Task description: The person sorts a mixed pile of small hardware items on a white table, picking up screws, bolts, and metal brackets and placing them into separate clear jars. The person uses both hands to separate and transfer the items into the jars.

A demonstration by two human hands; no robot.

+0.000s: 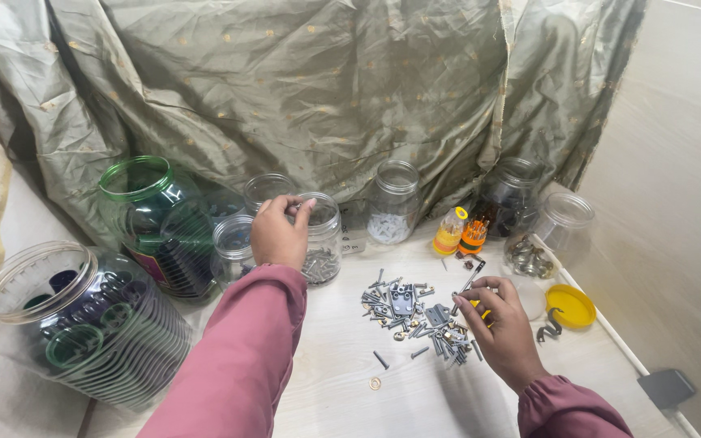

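Here, through the head camera, I look down on a pale wooden worktop (342,389) backed by a draped olive-green cloth (302,81). My left hand (279,231), in a pink sleeve, reaches to the back of the worktop and hovers at the mouth of a small clear jar (322,243) holding grey screws; its fingertips are pinched together at the rim, but I cannot tell whether anything sits between them. My right hand (503,324) rests near the middle of the worktop, fingers curled closed around a yellow-handled tool (469,285) whose dark shaft points toward the back. Just beside that hand, to its left, lies a loose pile of screws and small metal plates (411,312). A single washer (376,383) lies apart, nearer the front edge.

Along the back edge stand more clear jars (395,203), and a large green jar (152,223) stands at the back left. A big clear jar of rings (83,324) lies tilted at the left edge. Toward the right edge sit a yellow lid (571,306) and two small orange and yellow bottles (462,231).
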